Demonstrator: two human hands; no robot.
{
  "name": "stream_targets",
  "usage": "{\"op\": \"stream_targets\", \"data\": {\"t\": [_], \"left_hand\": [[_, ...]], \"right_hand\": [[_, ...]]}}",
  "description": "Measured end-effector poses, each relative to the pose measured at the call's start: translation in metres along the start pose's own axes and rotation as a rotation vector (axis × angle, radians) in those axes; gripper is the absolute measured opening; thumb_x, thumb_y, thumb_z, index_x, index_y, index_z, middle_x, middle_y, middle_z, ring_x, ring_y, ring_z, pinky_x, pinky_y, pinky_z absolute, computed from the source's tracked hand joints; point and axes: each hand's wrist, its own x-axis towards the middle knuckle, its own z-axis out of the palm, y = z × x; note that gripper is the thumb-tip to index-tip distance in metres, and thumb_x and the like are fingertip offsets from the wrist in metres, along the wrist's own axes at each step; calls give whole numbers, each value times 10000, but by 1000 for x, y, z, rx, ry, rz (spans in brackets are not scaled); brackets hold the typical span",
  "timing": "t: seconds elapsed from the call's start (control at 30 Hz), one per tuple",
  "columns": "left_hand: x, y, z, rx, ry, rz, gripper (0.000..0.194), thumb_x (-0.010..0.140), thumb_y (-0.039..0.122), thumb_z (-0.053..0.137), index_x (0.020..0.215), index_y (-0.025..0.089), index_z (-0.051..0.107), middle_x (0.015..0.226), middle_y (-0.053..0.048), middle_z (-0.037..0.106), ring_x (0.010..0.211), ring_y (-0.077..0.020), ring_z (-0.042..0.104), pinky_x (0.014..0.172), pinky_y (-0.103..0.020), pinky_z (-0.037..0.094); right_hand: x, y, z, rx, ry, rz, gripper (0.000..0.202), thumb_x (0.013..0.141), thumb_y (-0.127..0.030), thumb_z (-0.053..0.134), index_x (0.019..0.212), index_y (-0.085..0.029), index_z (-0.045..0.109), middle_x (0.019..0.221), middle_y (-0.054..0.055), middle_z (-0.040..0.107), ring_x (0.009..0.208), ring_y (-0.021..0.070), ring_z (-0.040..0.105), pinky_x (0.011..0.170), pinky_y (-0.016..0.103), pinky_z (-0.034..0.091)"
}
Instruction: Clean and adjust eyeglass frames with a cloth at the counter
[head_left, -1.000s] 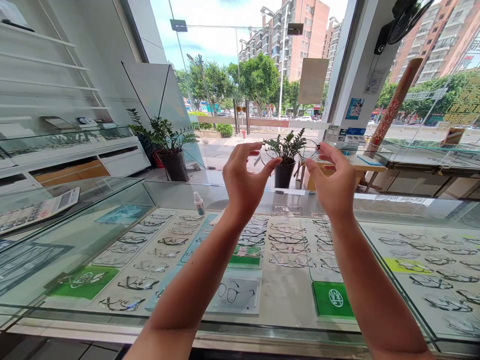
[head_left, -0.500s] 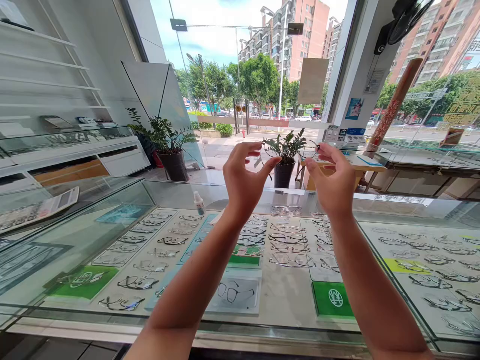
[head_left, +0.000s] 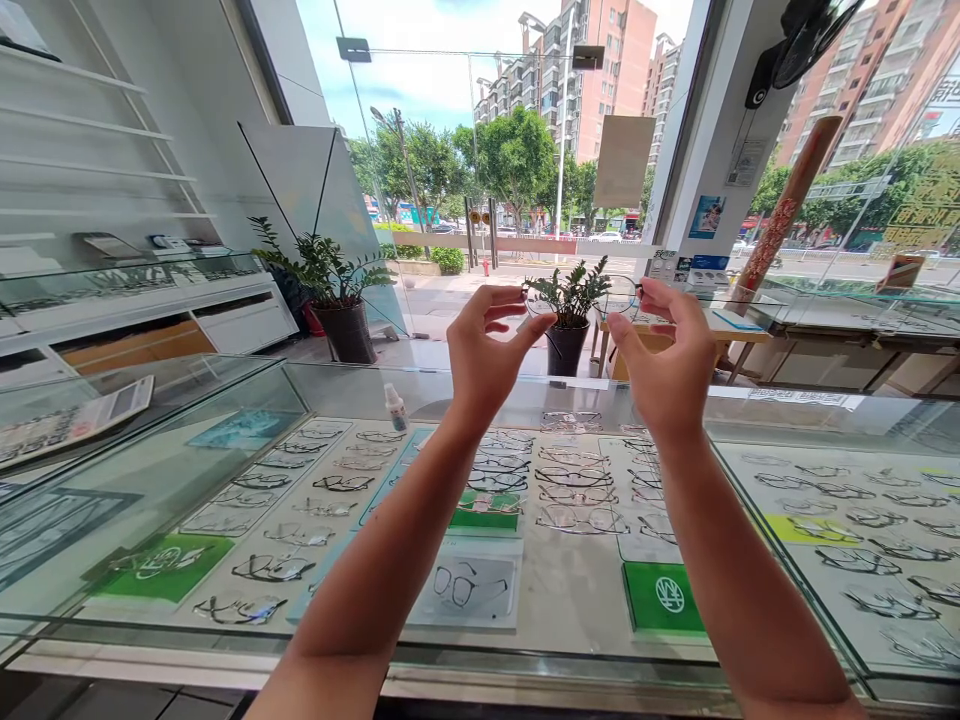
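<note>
A pair of eyeglasses [head_left: 622, 295] with thin rims and clear lenses is held up in front of me, above the far side of the glass counter. My left hand [head_left: 489, 345] pinches it at its left end, fingers curled and thumb below. At the opposite end, my right hand [head_left: 669, 350] grips it the same way. Dark temple tips hang down near both thumbs. The middle of the frame is hard to make out against the plant behind it.
Below my arms, the glass display counter [head_left: 570, 650] holds several rows of eyeglasses [head_left: 576, 475]. A small white spray bottle [head_left: 395, 408] stands near its far edge. Beyond are a potted plant [head_left: 568, 345], another potted plant [head_left: 349, 330] at left and a glass door.
The eyeglasses have tilted slightly, so the right lens shows more fully. My right hand has shifted a little to the right; both hands keep their grip.
</note>
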Motion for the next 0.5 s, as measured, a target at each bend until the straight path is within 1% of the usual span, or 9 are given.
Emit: {"op": "stream_targets", "data": {"t": [0.17,0.3,0.4,0.5], "left_hand": [[0,0,0,-7,4,-12,386,801,445,946,1070,271,731,1056,-45,834,984,-216,820,770,-341,633],[-1,2,0,25,15,-7,396,793,455,959,1053,272,723,1026,-29,828,922,-202,813,801,-359,618],[-3,5,0,81,41,39,417,797,478,957,1062,275,708,1036,-27,821,896,-205,799,793,-372,605],[-5,7,-1,164,89,129,442,793,475,964,1082,275,695,1050,-28,806,902,-214,782,818,-390,599]], "right_hand": [[1,0,0,6,2,5,407,948,-369,764,1336,-259,711,1290,100,760,1158,287,742,945,504,649],[1,1,-1,19,-18,23,413,953,-365,757,1346,-244,715,1279,111,759,1140,286,738,944,507,646],[2,2,-1,22,-43,52,431,951,-377,746,1358,-240,715,1294,118,765,1155,294,738,940,514,645],[1,4,0,27,-75,96,441,947,-391,742,1357,-228,722,1301,125,788,1167,302,750,950,530,642]]}}
